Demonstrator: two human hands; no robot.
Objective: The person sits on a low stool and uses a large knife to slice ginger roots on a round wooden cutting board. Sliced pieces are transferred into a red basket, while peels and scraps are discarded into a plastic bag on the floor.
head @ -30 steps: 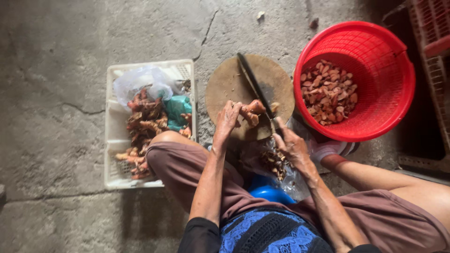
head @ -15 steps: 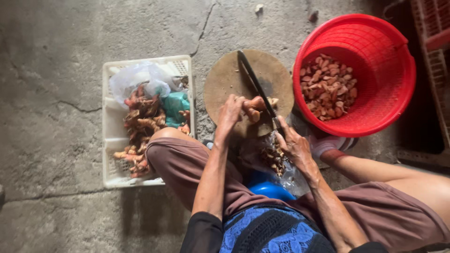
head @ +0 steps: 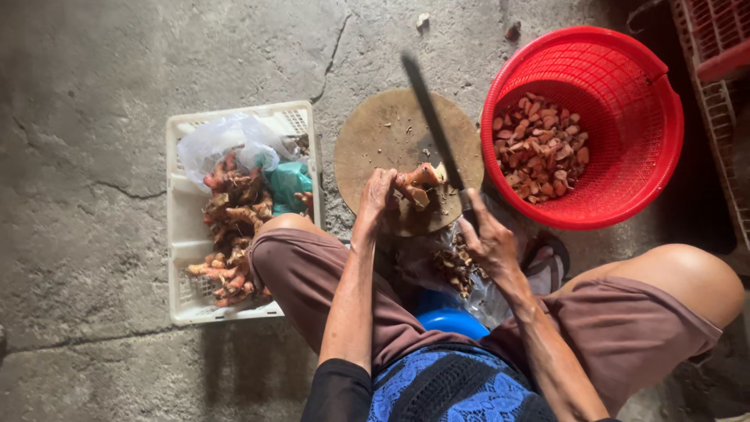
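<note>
Two hands working in the head view. Left hand [head: 379, 195] is pinching a knobbly orange-brown root [head: 418, 181] at the near edge of the round board [head: 375, 133], root's long axis running left-right. Right hand [head: 488, 242] is gripping the knife [head: 433, 129], blade raised, pointing away and crossing just right of the root. Left hand is nearer it. Red basket [head: 656, 101] is holding cut pieces at right; white crate [head: 183, 250] of roots sitting left.

An orange-brown root piece [head: 416, 186] lies on the round board [head: 375, 137], dark blade [head: 433, 125] seemingly raised.
</note>
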